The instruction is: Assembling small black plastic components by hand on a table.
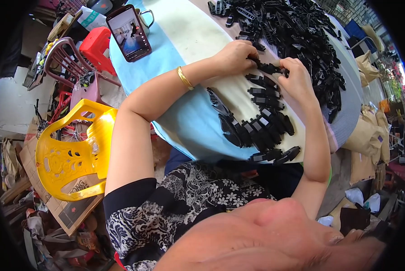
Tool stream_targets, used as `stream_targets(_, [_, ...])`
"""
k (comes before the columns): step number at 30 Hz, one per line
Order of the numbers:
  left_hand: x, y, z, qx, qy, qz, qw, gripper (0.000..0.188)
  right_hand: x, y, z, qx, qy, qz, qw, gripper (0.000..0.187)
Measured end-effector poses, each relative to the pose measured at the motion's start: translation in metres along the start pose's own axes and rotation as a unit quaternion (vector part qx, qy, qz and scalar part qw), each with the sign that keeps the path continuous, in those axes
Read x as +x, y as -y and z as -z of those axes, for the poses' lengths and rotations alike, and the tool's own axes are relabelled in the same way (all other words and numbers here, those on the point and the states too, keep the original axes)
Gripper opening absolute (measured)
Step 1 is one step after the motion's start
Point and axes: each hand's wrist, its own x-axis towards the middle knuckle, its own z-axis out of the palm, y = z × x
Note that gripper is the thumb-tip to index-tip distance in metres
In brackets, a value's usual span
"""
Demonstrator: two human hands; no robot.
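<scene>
My left hand (235, 56) and my right hand (296, 80) meet over a small black plastic part (270, 68), both pinching it just above the round table (189, 122). A gold bangle circles my left wrist. Below my hands lies a row of several assembled black plastic parts (261, 124) on the pale cloth. A large heap of loose black plastic pieces (297, 31) covers the far side of the table, just beyond my fingers.
A phone (128, 32) with a lit screen and a metal mug (144, 18) stand at the table's far left. A yellow plastic chair (69, 153), a red stool (96, 45) and a maroon chair (69, 61) crowd the left. Brown sacks (369, 131) sit at the right.
</scene>
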Motion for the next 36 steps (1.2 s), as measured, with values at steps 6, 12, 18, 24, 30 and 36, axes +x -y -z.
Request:
stream_targets(6, [0.004, -0.006, 0.002, -0.045, 0.038, 0.023, 0.998, 0.019, 0.004, -0.006, 0.002, -0.073, 0.027, 0.011, 0.997, 0.018])
stream_targets(12, [0.002, -0.004, 0.002, -0.041, 0.008, -0.053, 0.998, 0.021, 0.011, 0.006, -0.007, -0.046, 0.01, 0.065, 0.997, 0.018])
stream_targets(18, [0.009, -0.003, 0.009, -0.08, 0.141, -0.013, 0.987, 0.026, 0.024, -0.035, 0.001, -0.003, -0.103, 0.05, 0.993, 0.014])
stream_targets(24, [0.013, 0.032, -0.001, 0.131, -0.078, 0.048, 0.987, 0.032, 0.05, -0.065, 0.008, -0.358, -0.073, 0.014, 0.931, 0.014])
stream_targets(30, [0.014, 0.029, 0.001, 0.16, -0.077, -0.026, 0.984, 0.021, 0.06, -0.066, 0.006, -0.398, -0.013, -0.039, 0.916, 0.008])
stream_targets(36, [0.007, 0.011, 0.002, 0.164, -0.037, -0.069, 0.983, 0.022, 0.052, -0.049, 0.016, -0.376, -0.049, -0.086, 0.921, 0.011])
